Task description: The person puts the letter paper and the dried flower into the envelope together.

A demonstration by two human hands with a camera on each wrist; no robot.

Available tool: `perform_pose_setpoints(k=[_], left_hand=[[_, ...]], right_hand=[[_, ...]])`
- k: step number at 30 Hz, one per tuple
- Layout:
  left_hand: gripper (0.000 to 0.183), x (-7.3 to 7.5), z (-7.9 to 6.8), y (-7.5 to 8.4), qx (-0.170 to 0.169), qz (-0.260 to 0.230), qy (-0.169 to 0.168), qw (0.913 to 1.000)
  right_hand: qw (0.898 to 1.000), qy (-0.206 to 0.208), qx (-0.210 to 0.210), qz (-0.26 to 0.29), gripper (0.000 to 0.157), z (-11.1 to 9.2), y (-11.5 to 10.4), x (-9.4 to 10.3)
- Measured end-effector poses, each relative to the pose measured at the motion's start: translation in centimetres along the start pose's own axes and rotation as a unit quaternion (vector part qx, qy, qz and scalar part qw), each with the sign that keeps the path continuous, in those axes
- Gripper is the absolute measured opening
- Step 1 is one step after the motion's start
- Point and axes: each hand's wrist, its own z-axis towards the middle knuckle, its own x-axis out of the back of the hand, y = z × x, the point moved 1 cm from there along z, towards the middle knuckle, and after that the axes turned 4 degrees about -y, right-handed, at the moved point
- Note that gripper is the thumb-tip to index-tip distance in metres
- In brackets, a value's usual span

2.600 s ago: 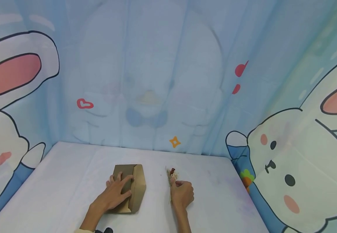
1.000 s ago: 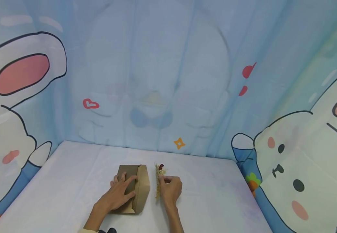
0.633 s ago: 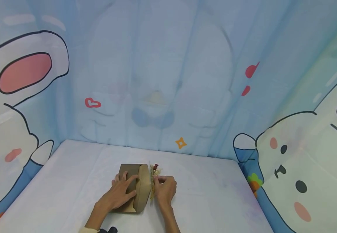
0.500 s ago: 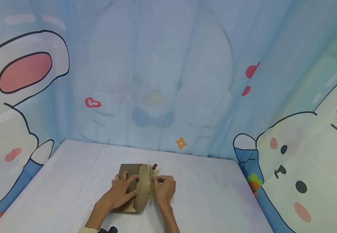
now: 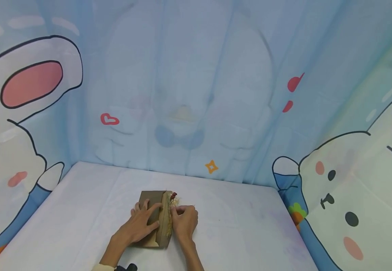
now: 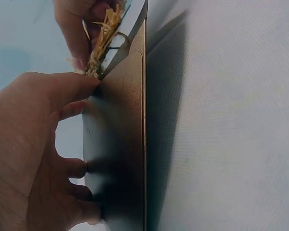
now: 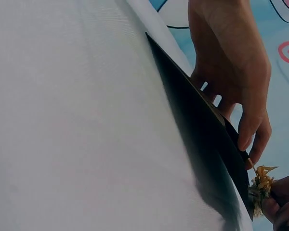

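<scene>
A brown envelope [image 5: 164,233] lies on the white-covered table, its flap towards the right in the head view. My left hand [image 5: 138,225] rests on it with spread fingers, thumb and fingertips pressing its face. My right hand [image 5: 185,223] pinches a small bunch of dried flowers [image 5: 174,200] between thumb and fingers, at the envelope's right edge. Dark red and cream blooms show at its top. In the left wrist view yellowish stems [image 6: 106,36] stand right by the left thumb at the envelope's edge. The right fingertips partly cover the bunch.
A white cloth [image 5: 243,226] covers the table. Behind it hangs a blue curtain [image 5: 182,75] printed with cartoon rabbits. A dark rounded object [image 5: 131,267] shows by the left wrist at the bottom of the head view.
My right hand has moved left with the dried flowers, from apart on the table to over the envelope's right edge. The left hand stays on the envelope.
</scene>
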Motion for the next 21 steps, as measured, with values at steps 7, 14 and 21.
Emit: perform_pose_setpoints(k=[7,14,21], left_hand=[[0.06,0.0,0.0,-0.1,-0.002,-0.005,0.003,1.0],[0.059,0.1,0.0,-0.2,-0.01,0.004,0.014,0.9998],[0.06,0.1,-0.1,-0.3,-0.012,-0.004,0.007,0.9999]], right_hand=[[1.0,-0.014,0.009,0.004,0.013,-0.5,-0.1,-0.7],[0.999,-0.047,0.019,0.012,0.013,-1.0,-0.4,-2.0],[0.997,-0.077,0.02,0.012,0.01,-1.3,-0.9,-2.7]])
